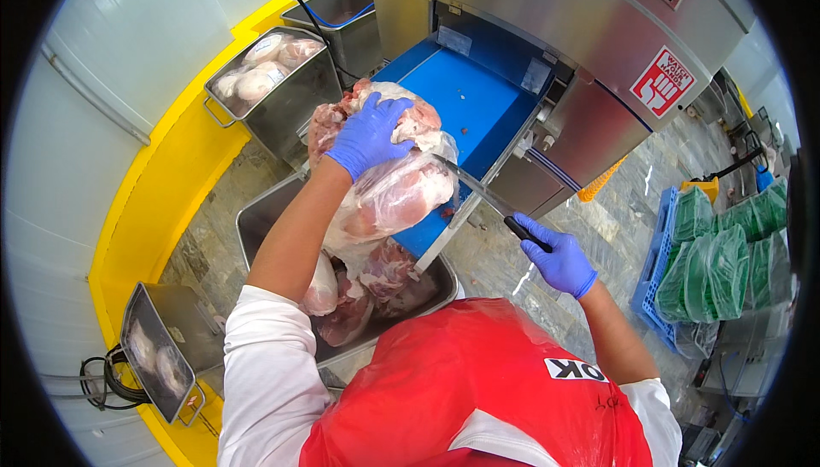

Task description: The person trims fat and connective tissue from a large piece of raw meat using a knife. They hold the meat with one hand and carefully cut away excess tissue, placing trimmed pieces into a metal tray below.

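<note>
A large lump of raw meat in clear plastic rests on a blue conveyor belt, overhanging its near end. My left hand, in a purple glove, grips the top of this meat with curved fingers. My gloved right hand is closed on the black handle of a long knife. The knife's blade slants up-left, its tip at the meat beside my left hand. Below the belt's near end sits a steel bin holding more pieces of meat.
Steel bins with wrapped meat stand at back left and lower left, along a yellow kerb. A steel machine rises behind the belt. A blue pallet with green bagged items and a pallet jack are at right.
</note>
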Demonstrator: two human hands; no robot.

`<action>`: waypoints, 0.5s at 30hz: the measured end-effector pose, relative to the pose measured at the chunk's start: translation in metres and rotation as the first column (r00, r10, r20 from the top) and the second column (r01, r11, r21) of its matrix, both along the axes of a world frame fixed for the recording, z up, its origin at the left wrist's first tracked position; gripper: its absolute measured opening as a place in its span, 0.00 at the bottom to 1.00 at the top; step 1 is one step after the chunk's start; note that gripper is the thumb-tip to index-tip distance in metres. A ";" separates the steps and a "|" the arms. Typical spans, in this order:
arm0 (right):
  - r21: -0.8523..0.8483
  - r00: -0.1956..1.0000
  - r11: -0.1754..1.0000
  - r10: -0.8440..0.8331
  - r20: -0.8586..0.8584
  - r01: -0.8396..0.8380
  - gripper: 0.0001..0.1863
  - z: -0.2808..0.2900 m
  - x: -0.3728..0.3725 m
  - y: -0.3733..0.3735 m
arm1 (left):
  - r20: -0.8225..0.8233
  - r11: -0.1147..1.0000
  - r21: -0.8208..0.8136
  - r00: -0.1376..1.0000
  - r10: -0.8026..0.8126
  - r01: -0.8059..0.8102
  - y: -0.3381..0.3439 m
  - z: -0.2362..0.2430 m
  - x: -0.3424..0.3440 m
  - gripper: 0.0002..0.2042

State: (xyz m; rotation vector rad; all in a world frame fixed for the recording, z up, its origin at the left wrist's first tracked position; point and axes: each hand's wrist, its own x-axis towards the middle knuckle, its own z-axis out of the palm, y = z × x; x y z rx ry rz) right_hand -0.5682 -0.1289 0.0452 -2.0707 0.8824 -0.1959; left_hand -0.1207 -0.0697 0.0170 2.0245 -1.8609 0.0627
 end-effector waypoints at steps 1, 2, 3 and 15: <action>-0.010 1.000 1.000 0.004 -0.027 -0.004 0.27 0.008 0.002 -0.003 | 0.009 1.000 -0.002 1.000 0.011 -0.011 0.001 0.000 -0.001 0.37; -0.020 0.998 1.000 0.009 -0.055 -0.010 0.27 0.019 0.003 -0.006 | 0.017 1.000 -0.004 1.000 0.022 -0.022 0.003 -0.002 -0.003 0.36; -0.036 0.997 0.999 0.014 -0.082 -0.017 0.27 0.026 0.005 -0.010 | 0.026 0.999 -0.011 0.999 0.035 -0.035 0.003 -0.002 -0.004 0.35; -0.317 0.957 0.914 0.187 -0.222 -0.252 0.24 0.088 0.068 -0.047 | -0.233 0.826 -0.261 0.863 0.448 -0.500 0.015 -0.006 0.052 0.41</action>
